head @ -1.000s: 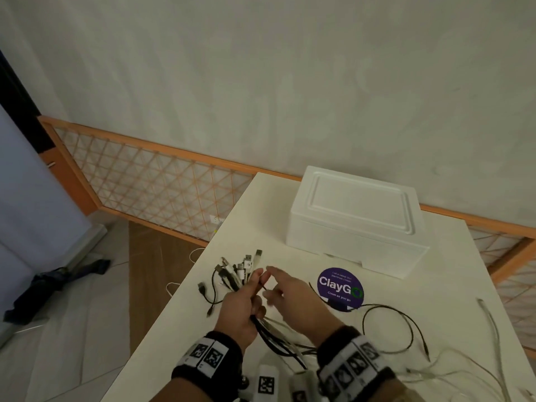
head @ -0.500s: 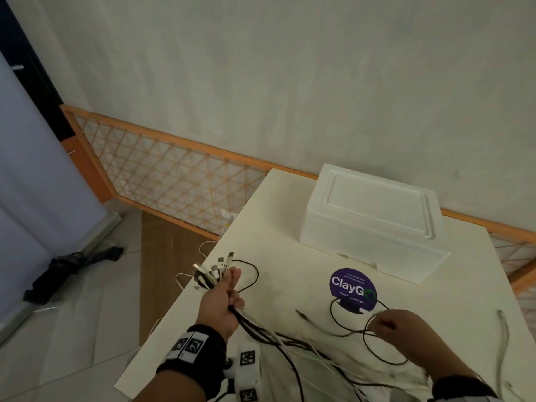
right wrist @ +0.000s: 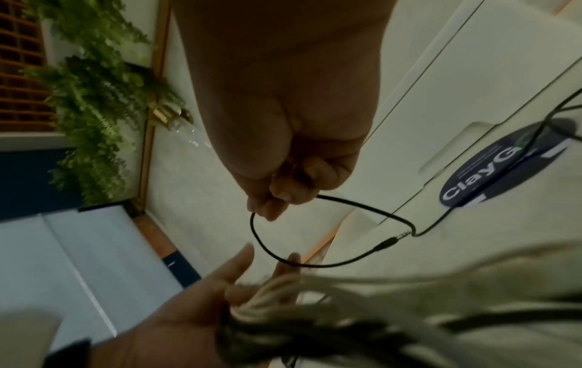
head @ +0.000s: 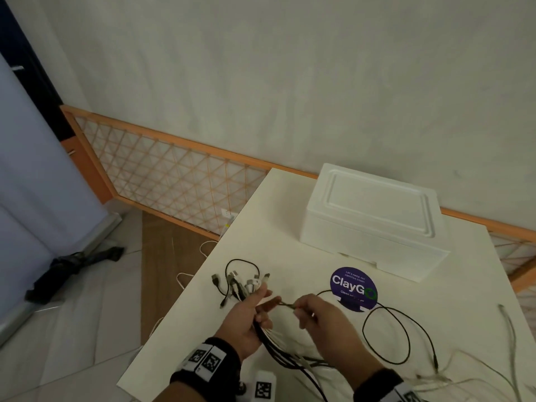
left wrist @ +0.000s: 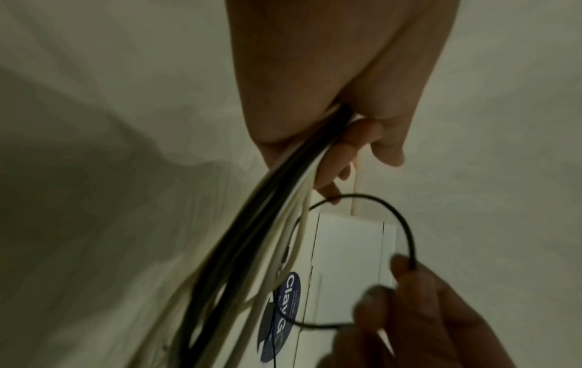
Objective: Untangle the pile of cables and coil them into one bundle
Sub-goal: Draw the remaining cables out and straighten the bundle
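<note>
White bench (head: 290,216) against pale wall, orange lattice rail behind. White foam box (head: 368,221) at far side; round purple ClayGo sticker (head: 353,288) just in front of box. Left hand (head: 246,317), left of sticker, fingers curled round bunch of black and white cables (head: 269,338), plug ends (head: 246,282) fanning out past fingertips. Right hand (head: 322,317), just beside left, pinching thin black cable (head: 385,335) near its end; cable looping over bench below sticker. More pale cables (head: 507,323) loose on bench right of sticker.
</note>
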### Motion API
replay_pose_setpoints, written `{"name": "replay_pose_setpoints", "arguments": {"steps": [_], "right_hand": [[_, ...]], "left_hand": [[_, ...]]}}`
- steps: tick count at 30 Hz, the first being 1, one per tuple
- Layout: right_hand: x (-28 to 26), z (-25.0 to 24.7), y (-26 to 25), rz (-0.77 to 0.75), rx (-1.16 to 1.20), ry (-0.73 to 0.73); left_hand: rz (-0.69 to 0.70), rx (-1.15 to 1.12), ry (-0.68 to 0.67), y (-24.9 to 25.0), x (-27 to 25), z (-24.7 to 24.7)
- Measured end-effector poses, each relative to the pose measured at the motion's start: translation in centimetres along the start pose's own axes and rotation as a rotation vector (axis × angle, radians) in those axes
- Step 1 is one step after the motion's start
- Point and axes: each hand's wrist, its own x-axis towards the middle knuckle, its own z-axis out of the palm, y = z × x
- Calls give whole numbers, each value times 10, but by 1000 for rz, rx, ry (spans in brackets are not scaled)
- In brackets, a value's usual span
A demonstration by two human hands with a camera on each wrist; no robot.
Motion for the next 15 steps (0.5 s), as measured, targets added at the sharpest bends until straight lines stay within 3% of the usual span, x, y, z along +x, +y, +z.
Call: {"name": "replay_pose_setpoints", "arguments": {"steps": [4,8,10,15], "right_hand": [[-5,11,-1,-151,-57,-161],[-9,9,5,-189,-82,-145],[-12,7,7,-193,-94,-59],[-19,2,8,-99,-142,324]], "left_hand": [[-1,75,22,-1,-3,-3],[16,189,127,-4,-3,-9],[-4,217,142,-7,-4,-12],[-59,122,131,-14,-11,-20]]}}
